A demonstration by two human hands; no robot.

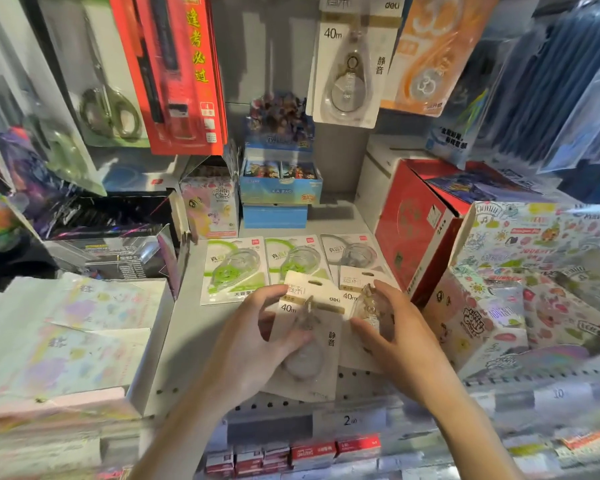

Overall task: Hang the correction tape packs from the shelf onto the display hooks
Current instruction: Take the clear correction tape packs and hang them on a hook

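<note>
Two white 40m correction tape packs lie on the grey shelf (187, 341) near its front edge. My left hand (257, 344) grips the nearer pack (323, 341) by its left side. My right hand (395, 337) closes on the clear blister of the second pack (352, 285), which lies partly under the first. Behind them lie three more packs, two green (234, 268) (297, 258) and one grey (352, 252). Up on the back wall a matching 40m pack (350, 64) hangs from a display hook, with an orange pack (430, 53) to its right.
A red box (413, 223) and patterned boxes (534, 271) crowd the right side. Paper stacks (66, 341) and dark boxes (111, 230) fill the left. Blue card boxes (278, 188) stand at the back. Scissors (108, 109) and red packs (184, 74) hang upper left.
</note>
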